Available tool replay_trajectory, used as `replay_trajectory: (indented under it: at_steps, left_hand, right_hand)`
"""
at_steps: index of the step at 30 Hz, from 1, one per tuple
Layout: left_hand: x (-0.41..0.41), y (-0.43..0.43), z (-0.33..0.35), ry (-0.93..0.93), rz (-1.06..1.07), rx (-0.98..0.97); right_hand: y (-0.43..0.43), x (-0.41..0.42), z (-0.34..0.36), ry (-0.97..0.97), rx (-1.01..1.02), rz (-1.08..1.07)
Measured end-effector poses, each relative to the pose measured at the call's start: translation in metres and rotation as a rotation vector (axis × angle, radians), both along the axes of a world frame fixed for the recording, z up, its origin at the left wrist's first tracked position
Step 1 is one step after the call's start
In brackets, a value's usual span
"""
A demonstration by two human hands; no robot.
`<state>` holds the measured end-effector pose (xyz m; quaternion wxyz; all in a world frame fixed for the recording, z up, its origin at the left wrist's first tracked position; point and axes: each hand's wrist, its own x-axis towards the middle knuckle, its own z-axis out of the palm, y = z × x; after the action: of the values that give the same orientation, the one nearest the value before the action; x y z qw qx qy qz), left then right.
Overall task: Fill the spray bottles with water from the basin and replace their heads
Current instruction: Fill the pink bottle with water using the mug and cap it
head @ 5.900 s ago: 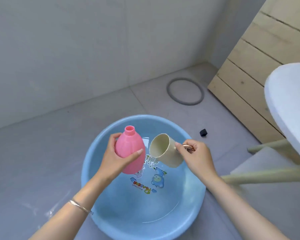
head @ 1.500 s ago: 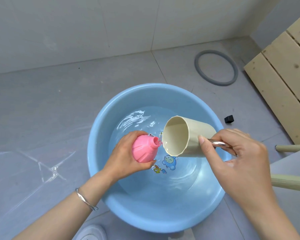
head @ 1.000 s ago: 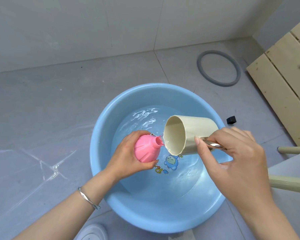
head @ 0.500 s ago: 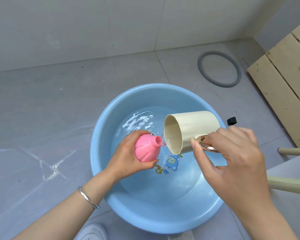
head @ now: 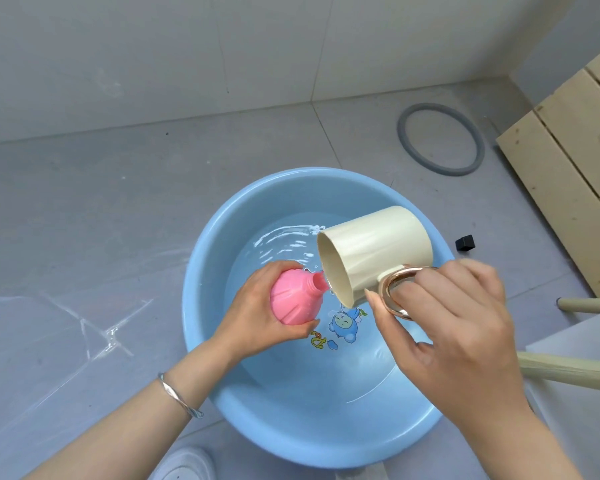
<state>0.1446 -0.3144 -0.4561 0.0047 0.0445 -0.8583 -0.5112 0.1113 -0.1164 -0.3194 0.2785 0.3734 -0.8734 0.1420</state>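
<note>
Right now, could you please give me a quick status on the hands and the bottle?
Left hand grips pink bottle over basin. Right hand tips cream cup at its neck. Nothing blocking the pour.

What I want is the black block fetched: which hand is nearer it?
Right. The right hand, holding the mug, is over the basin rim nearest the block; the left hand, gripping the bottle, is farther left, mid-basin.

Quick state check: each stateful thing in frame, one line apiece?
pink bottle: head off, tilted, mouth at cup's lip
cup: tipped toward the bottle
basin: on floor, holds water
left hand: grips pink bottle
right hand: holds cup by handle
</note>
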Motion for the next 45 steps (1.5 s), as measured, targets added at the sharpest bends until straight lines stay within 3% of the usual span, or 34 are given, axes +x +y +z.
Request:
replay_trajectory:
  at_steps: [8,17,25,35,41,45]
  left_hand:
    - [-0.001,0.0,0.0,0.008,0.003,0.007]
    - [-0.001,-0.001,-0.001,-0.004,0.014,0.023]
    - [-0.002,-0.001,-0.003,-0.019,0.02,0.014]
    - [-0.001,0.0,-0.002,-0.031,0.038,0.023]
    - [0.0,-0.001,0.002,-0.022,0.108,0.078]
    - [0.0,0.0,0.011,0.022,0.19,0.14]
  right_hand:
    - [-0.001,-0.001,-0.005,0.088,0.036,0.034]
    - [0.027,-0.014,-0.029,-0.216,-0.175,-0.275]
    - [0.053,-0.02,-0.106,-0.27,0.158,-0.28]
    - [0.018,-0.008,-0.142,-0.397,0.205,-0.273]
    - [-0.007,-0.003,-0.146,-0.558,0.068,-0.176]
    - [-0.009,-0.006,-0.138,-0.841,-0.271,-0.218]
